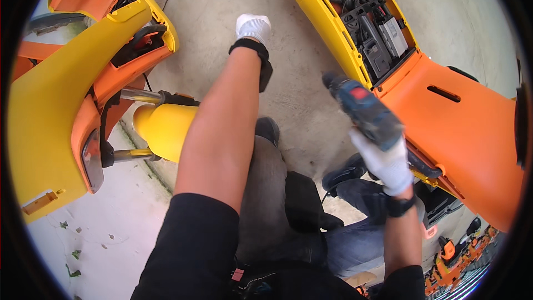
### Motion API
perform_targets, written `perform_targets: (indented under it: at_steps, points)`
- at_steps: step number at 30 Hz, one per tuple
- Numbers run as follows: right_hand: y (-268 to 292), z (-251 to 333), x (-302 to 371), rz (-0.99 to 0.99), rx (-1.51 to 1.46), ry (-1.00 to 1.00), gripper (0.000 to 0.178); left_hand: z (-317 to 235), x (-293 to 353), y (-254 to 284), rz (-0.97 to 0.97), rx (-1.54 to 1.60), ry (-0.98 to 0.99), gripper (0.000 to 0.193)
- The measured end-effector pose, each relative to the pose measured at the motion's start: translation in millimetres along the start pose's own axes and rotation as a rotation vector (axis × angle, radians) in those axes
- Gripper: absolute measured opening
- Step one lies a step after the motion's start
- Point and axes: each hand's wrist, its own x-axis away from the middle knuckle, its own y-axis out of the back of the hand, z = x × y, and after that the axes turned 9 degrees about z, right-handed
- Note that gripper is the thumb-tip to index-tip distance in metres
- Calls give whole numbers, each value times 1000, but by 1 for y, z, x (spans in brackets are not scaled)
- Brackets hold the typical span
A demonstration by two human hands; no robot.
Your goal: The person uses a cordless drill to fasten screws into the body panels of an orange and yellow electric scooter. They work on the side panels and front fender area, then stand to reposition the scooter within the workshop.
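Note:
My right hand (388, 164), in a white glove, is wrapped round a dark blue and black cordless drill (369, 110) with a red patch. The drill's nose points up and left, close to the yellow side of an orange-and-yellow scooter (438, 100). The drill is slightly blurred. My left hand (253, 26), gloved in white too, reaches far forward over the floor. It looks closed like a fist; its fingers face away, and whatever they may hold is hidden. Ahead on the right, the scooter's open compartment (372, 28) shows wires, black parts and a silver box.
On the left stands another scooter with a yellow panel (50, 111), fork tubes and a yellow mudguard (166, 128). Concrete floor (302, 78) lies between the two scooters. My bent legs (261, 200) are below me. Several orange parts (452, 269) lie at the lower right.

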Motion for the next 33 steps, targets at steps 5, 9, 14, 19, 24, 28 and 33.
perform_targets:
  at_steps: [5, 9, 14, 19, 24, 28, 33]
  points:
    - [-62, -121, -43, 61, 239, -188, 23, 28, -61, -54, 18, 206, 226, 26]
    - [-80, -179, -67, -32, 342, -506, 27, 14, -61, -65, 210, 1, 136, 30]
    - [-89, -201, -86, -24, 325, -532, 29, 41, -114, -104, 41, 490, 401, 30]
    - [-83, -209, -90, 20, 344, -465, 32, 29, -129, -129, -443, 874, 446, 43]
    - [-73, -200, -101, 96, 397, -439, 38, 32, -162, -139, -526, 657, 272, 36]
    - [-65, -183, -104, 223, 332, -465, 48, 34, -184, -142, -568, 597, 274, 24]
    - [-60, -181, -110, 223, 54, -422, 46, 32, -183, -126, -429, 653, 301, 20]
